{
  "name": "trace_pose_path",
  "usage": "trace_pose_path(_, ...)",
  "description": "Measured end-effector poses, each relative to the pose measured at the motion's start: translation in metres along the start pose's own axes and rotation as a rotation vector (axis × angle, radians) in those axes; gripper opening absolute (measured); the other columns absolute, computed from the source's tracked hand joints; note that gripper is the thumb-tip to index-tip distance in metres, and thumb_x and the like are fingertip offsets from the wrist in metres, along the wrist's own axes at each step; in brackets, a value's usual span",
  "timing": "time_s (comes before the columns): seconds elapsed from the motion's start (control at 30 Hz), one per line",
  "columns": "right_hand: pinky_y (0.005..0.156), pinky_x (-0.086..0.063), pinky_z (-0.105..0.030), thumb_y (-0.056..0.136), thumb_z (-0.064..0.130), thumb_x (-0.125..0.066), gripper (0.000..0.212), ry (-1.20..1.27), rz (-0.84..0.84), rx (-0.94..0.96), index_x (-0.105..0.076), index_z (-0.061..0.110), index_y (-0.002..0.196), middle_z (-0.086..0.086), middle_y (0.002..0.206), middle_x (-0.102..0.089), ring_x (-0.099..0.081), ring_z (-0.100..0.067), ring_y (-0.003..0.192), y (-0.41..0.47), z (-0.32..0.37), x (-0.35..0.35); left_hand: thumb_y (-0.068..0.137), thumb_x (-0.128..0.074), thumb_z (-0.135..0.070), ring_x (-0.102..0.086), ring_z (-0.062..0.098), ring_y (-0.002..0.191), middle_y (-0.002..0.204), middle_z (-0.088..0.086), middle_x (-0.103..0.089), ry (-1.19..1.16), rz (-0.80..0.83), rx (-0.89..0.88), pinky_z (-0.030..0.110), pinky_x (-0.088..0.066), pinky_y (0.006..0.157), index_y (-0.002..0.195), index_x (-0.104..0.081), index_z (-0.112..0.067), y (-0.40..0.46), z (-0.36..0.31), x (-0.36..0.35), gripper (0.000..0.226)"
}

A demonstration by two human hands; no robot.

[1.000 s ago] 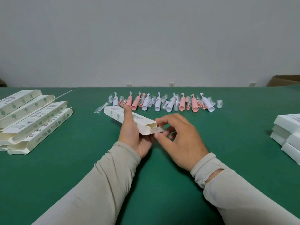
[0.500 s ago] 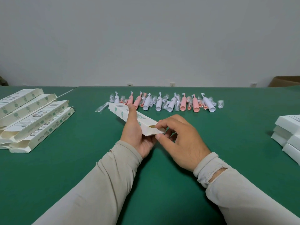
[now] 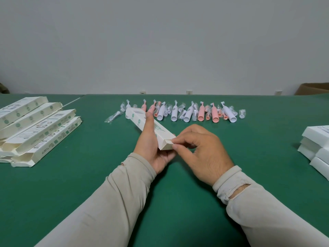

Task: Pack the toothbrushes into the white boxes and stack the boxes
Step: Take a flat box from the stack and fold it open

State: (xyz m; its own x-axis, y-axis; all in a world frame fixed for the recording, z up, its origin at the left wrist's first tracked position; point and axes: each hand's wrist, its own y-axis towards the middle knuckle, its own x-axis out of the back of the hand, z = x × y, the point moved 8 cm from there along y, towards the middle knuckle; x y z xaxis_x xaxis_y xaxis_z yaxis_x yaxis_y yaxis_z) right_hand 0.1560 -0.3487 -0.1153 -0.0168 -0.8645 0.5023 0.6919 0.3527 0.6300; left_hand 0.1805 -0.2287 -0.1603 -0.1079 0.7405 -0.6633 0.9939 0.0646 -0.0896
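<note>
A long white toothbrush box (image 3: 142,123) is held just above the green bench (image 3: 92,175), angled from the far left toward the near right, its near end closest to the camera. The left hand (image 3: 151,148) cradles the box from underneath and along its left side, with one finger laid straight along the top face and the rest of the grip wrapped round the near half of the carton. The right hand (image 3: 201,154) meets the box at its near end, thumb and forefinger curled and pinching the end flap (image 3: 168,146), which sits nearly flush with the carton's end; whether it is fully tucked in cannot be told. Whether a toothbrush is inside cannot be seen. Beyond the hands, a row of pink and white toothbrushes (image 3: 187,113) lies across the bench, mixed with small clear-wrapped brush heads (image 3: 114,116). At the left edge rests a loose pile of flattened or open cartons (image 3: 35,127), printed sides up, overlapping one another. At the right edge stands a stack of plain white closed boxes (image 3: 315,147), partly cut off by the frame. Both forearms wear beige sleeves (image 3: 114,202), the right one torn near the wrist.
</note>
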Motion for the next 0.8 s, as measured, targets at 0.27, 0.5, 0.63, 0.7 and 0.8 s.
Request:
trace_pose_path(0.27,0.065,-0.047,-0.025,0.079,0.035,-0.078,0.017,-0.145,-0.065,-0.103,-0.063,0.028,0.075,0.014,0.078,-0.058,-0.055,-0.008,0.066,0.002,-0.011,0.016,0.077,-0.047,-0.085,-0.072,0.029,0.099,0.11,0.016,-0.072,0.27,0.075,0.258,0.042,-0.062,0.077,0.129,-0.056,-0.015,-0.012,0.024,-0.004,0.087)
trace_pose_path(0.5,0.06,-0.05,-0.024,0.092,0.027,-0.066,0.011,0.417,-0.248,-0.504,-0.068,0.023,0.082,0.007,0.078,-0.068,-0.062,-0.011,0.066,0.001,-0.058,0.03,0.074,-0.08,-0.054,-0.056,0.008,0.081,0.096,-0.007,-0.057,1.404,-0.214,-0.448,0.026,-0.046,0.065,0.099,-0.048,-0.026,-0.01,-0.036,0.009,0.049)
trace_pose_path(0.63,0.047,-0.049,-0.026,0.081,0.066,-0.054,0.053,0.695,-0.323,-0.641,-0.068,0.022,0.108,0.003,0.094,-0.075,-0.065,-0.017,0.061,-0.002,-0.07,0.039,0.076,-0.079,-0.043,-0.052,0.018,0.09,0.098,-0.008,-0.051,1.822,-0.142,-0.571,0.037,-0.047,0.075,0.104,-0.048,-0.032,-0.01,-0.039,0.002,0.043)
trace_pose_path(0.7,0.045,-0.049,-0.026,0.084,0.067,-0.052,0.051,0.754,-0.358,-0.658,-0.068,0.024,0.108,0.004,0.093,-0.076,-0.066,-0.019,0.06,-0.003,-0.072,0.042,0.076,-0.079,-0.042,-0.05,0.018,0.093,0.1,-0.009,-0.05,1.856,-0.154,-0.581,0.038,-0.048,0.077,0.108,-0.048,-0.034,-0.009,-0.042,0.003,0.045)
trace_pose_path(0.8,0.046,-0.051,-0.029,0.096,0.056,-0.051,0.037,0.788,-0.421,-0.716,-0.069,0.024,0.101,-0.001,0.088,-0.077,-0.067,-0.019,0.058,-0.007,-0.077,0.046,0.076,-0.081,-0.04,-0.047,0.018,0.097,0.102,-0.008,-0.048,1.864,-0.169,-0.571,0.037,-0.046,0.08,0.111,-0.048,-0.033,-0.008,-0.046,0.009,0.049)
